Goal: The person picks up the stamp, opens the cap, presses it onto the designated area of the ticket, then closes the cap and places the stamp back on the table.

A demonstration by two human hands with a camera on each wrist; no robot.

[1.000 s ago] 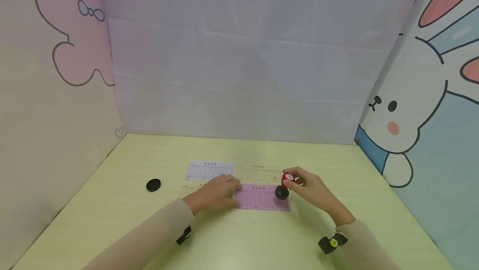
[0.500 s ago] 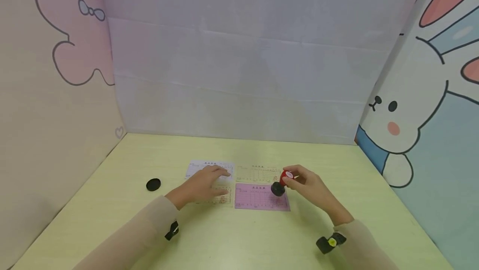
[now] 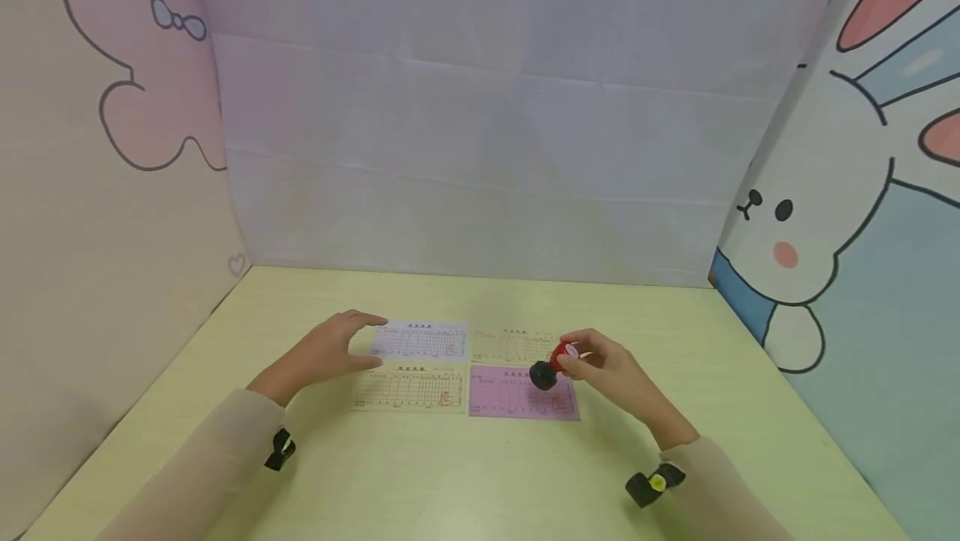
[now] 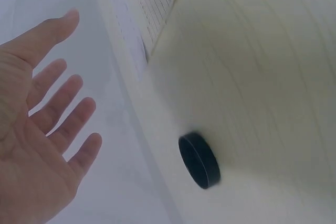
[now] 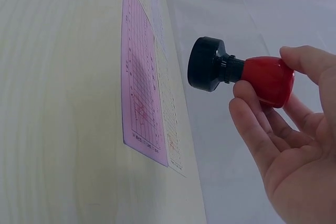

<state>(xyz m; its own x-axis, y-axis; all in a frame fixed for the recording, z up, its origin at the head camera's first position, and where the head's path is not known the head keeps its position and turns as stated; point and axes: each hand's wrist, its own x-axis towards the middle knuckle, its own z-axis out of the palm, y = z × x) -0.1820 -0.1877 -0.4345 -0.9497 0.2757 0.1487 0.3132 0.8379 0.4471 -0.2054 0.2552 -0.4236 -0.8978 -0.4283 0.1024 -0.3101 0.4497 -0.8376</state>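
Observation:
My right hand pinches the red handle of a stamp, whose black round base is tilted to the left above the pink form. In the right wrist view the stamp is off the paper. My left hand is held in the air with fingers spread, left of the forms, holding nothing. A white form and a yellow form lie beside it; another yellow form is behind the pink one. Red stamp marks show on the forms. A black round cap lies on the table in the left wrist view.
The forms lie in two rows on a pale yellow table. A white sheet wall closes off the back. Side walls with cartoon animals stand at left and right.
My left hand has lifted off the forms and moved left, now hiding the black cap in the head view. The right hand has shifted slightly left, tilting the stamp.

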